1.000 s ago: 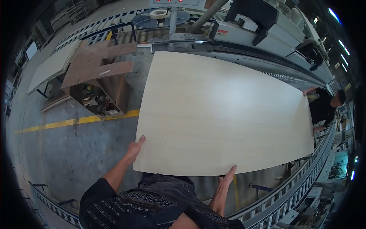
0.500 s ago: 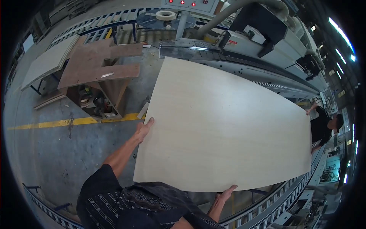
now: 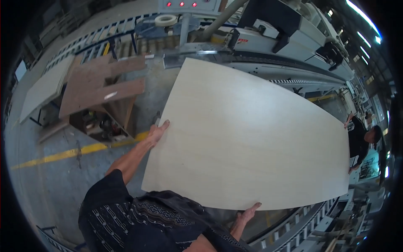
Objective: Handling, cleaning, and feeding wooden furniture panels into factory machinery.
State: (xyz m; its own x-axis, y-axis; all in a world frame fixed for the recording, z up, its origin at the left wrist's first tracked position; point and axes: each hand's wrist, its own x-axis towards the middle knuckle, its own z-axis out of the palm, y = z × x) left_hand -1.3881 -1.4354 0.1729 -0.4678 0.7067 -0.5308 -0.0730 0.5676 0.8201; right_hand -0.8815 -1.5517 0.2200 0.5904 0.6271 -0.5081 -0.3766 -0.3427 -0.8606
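Observation:
A large pale wooden panel [image 3: 252,138] spreads across the middle of the head view, in front of my body. My left hand [image 3: 157,133] grips its left edge, the thumb lying on top and the other fingers hidden beneath. Around the near edge, my right hand [image 3: 248,213] is closed too, with a thumb tip over the top face. At the far right end, a co-worker [image 3: 359,138] in a dark shirt and cap holds the same panel by its short edge.
Beyond the panel runs a long machine [image 3: 268,69] with a control box [image 3: 191,5]. A brown board-topped cabinet [image 3: 90,86] stands left, tools inside, beside stacked pale boards [image 3: 46,86]. One roller conveyor [image 3: 289,235] lies near right, another [image 3: 88,50] far left. A yellow line [image 3: 84,150] crosses the floor.
My view has turned, so the machine and cabinet appear shifted left. The panel's far edge now sits farther from the machine rail. Both my hands keep their hold, and the co-worker appears slightly lower.

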